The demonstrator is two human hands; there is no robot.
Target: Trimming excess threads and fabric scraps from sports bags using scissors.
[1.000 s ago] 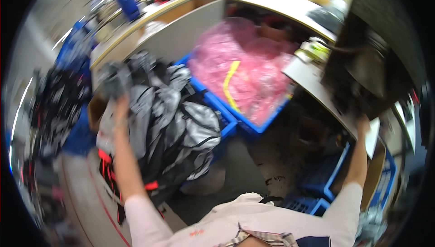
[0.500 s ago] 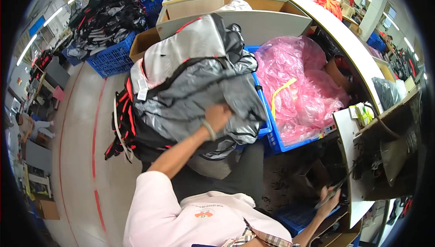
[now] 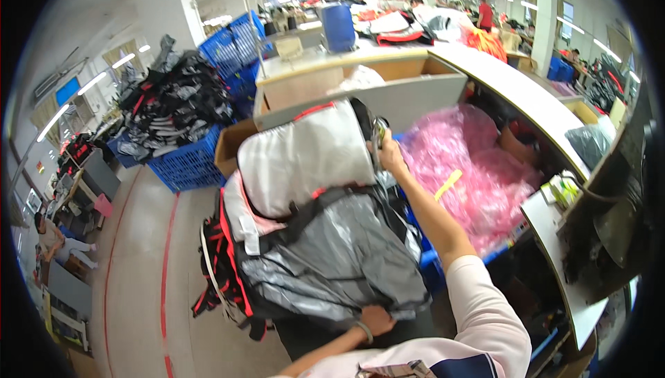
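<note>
A grey and black bag (image 3: pixel 332 239) with a silver-white panel and red trim lies heaped in front of me, over my lap. At its near edge, my left hand (image 3: pixel 377 319), with a band at the wrist, has its fingers closed on the grey fabric. My right hand (image 3: pixel 391 154) reaches across to the bag's far right corner, closed around a pair of scissors (image 3: pixel 378 135); their blades are hard to make out against the dark fabric. A white label (image 3: pixel 249 244) hangs at the bag's left side.
Right of the bag, a blue crate (image 3: pixel 431 259) holds pink plastic film (image 3: pixel 457 163) and a yellow strip. Behind stands a pale workbench (image 3: pixel 415 92). At the left, another blue crate (image 3: pixel 187 163) is piled with black and grey pieces. A board (image 3: pixel 554 239) juts in at the right.
My right hand has come up from the lower right with the scissors to the bag's far corner. My left hand has moved from the bag's middle to its near edge. The view has tilted up.
</note>
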